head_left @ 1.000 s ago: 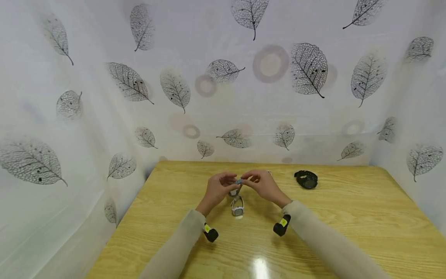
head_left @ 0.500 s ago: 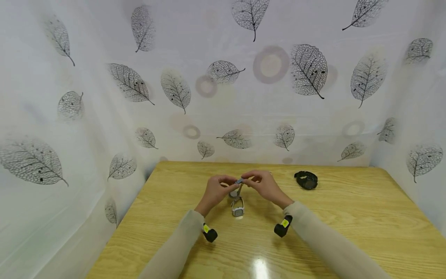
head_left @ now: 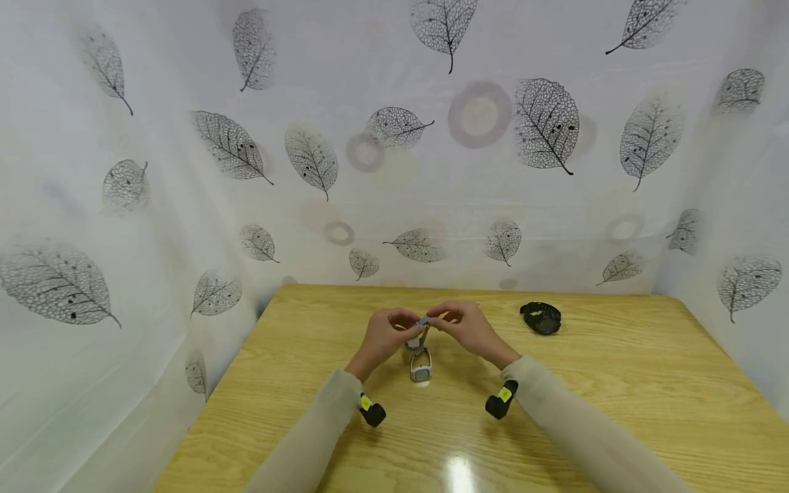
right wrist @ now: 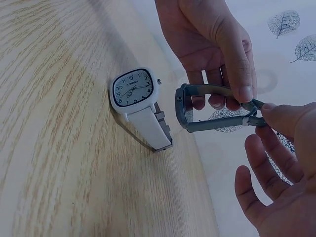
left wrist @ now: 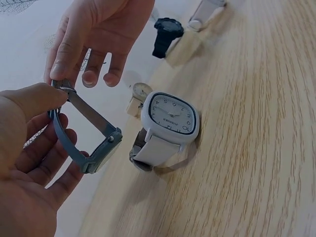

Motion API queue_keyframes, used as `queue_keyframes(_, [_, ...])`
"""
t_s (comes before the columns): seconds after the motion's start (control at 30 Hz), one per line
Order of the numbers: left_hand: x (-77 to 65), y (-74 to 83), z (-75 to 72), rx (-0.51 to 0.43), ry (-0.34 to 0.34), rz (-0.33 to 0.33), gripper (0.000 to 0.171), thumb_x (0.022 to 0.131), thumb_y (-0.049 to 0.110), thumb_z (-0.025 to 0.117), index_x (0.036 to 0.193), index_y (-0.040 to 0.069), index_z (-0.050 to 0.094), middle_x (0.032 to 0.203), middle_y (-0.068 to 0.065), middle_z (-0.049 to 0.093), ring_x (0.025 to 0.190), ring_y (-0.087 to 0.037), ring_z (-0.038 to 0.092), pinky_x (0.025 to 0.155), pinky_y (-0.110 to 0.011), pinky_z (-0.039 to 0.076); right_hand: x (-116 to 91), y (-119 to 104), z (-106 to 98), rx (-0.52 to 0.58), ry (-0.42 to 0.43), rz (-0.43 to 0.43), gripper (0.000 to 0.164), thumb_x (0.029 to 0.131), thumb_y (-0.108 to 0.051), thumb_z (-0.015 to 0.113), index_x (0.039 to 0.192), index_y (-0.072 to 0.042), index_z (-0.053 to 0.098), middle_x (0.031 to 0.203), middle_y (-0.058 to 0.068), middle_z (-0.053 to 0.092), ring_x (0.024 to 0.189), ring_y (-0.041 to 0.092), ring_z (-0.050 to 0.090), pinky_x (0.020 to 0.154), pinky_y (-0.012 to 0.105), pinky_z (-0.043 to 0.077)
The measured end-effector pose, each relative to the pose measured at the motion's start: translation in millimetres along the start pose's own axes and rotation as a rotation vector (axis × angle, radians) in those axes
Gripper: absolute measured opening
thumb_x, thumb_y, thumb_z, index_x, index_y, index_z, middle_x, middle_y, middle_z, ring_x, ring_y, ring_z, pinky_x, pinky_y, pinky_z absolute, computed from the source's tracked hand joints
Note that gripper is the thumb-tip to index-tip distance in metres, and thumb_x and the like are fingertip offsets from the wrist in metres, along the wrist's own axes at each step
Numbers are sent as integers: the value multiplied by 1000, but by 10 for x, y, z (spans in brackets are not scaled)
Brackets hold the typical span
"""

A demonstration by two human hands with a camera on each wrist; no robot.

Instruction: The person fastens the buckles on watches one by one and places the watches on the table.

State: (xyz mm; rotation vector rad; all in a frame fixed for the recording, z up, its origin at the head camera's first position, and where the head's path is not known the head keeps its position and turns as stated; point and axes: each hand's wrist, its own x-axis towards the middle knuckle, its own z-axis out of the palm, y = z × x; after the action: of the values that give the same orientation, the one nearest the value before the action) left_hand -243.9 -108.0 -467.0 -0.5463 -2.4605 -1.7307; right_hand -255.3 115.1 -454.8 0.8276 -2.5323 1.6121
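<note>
A grey-blue wristwatch [head_left: 414, 341] hangs between my two hands, its strap bent into a loop. In the left wrist view, the thumb and fingers of my left hand [left wrist: 29, 158] pinch the grey-blue strap at its buckle end. My right hand [right wrist: 284, 173] pinches the same end from the other side, thumb against the strap. The watch case [right wrist: 183, 108] hangs below, seen edge-on, so the dial is mostly hidden. Just nearer than the hands, a white square-faced watch [head_left: 422, 374] rests on the table with its strap looped behind it.
On the wooden table [head_left: 616, 383], a black watch [head_left: 542, 318] lies right of my hands. The left wrist view also has a small round-dialled watch [left wrist: 141, 91] and a pale strap [left wrist: 205, 14]. A leaf-printed curtain [head_left: 394, 185] stands behind the table.
Both hands keep their pinch on the grey-blue watch. Its buckle end tilted slightly from the first frame to the second; since then almost nothing has moved.
</note>
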Motion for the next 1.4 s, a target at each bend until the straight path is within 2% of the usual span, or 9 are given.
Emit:
queue_keyframes(0.23, [-13, -15, 13, -40, -12, 6, 15, 90, 17, 83, 101, 8, 79, 97, -6, 77, 86, -19, 71, 77, -31, 60, -13, 4, 2, -27, -23, -28, 21, 98, -23, 72, 115, -11, 77, 114, 6, 74, 92, 21, 71, 78, 34, 60])
queue_keyframes(0.47, [3, -16, 24, -30, -1, 6, 13, 89, 17, 83, 99, 10, 79, 96, -4, 76, 85, -15, 69, 78, -30, 60, -23, 20, 26, -55, -16, -35, 18, 99, -24, 72, 114, -15, 77, 112, 1, 74, 89, 18, 71, 75, 31, 60])
queue_keyframes(0.6, [-51, 178, 4, -34, -2, 15, 14, 91, 10, 80, 101, 0, 77, 98, -12, 76, 85, -19, 70, 76, -28, 59, -34, 40, 36, -17, 6, -17, 24, 100, -25, 71, 118, -10, 75, 111, 2, 75, 89, 28, 73, 75, 33, 61])
queue_keyframes(0.7, [-63, 242, -8, -31, -12, 10, 15, 91, 4, 78, 102, -6, 75, 98, -15, 75, 85, -21, 69, 74, -26, 59, -39, 60, 36, 7, 3, -17, 25, 100, -26, 69, 120, -11, 75, 111, 3, 75, 90, 35, 73, 77, 38, 61])
queue_keyframes(0.83, [7, 46, 7, -30, -18, -9, 17, 92, 8, 79, 104, -3, 75, 99, -14, 75, 86, -22, 69, 75, -26, 59, -30, 65, 30, 3, -7, -21, 21, 101, -26, 69, 117, -15, 76, 111, 1, 75, 91, 35, 73, 78, 42, 61])
queue_keyframes(0.97, [26, -40, 13, -50, -15, -9, 17, 91, 12, 80, 104, 1, 77, 99, -12, 76, 86, -23, 69, 74, -27, 59, -15, 44, 28, -41, -5, -29, 17, 100, -26, 70, 113, -17, 77, 110, -1, 75, 91, 26, 73, 77, 35, 61])
queue_keyframes(1.1, [18, -69, 4, -63, -22, -3, 17, 89, 17, 83, 102, 6, 78, 98, -9, 76, 85, -20, 69, 76, -28, 59, -11, 19, 32, -91, -15, -53, 15, 100, -23, 71, 113, -17, 77, 110, -2, 75, 89, 16, 70, 76, 31, 60])
queue_keyframes(1.4, [0, -38, -6, -51, -44, -31, 17, 89, 19, 83, 100, 8, 78, 96, -3, 75, 85, -16, 69, 78, -29, 59, -6, 14, 66, -175, -31, -121, 12, 98, -16, 72, 109, -14, 78, 105, 0, 75, 83, 14, 68, 73, 30, 59])
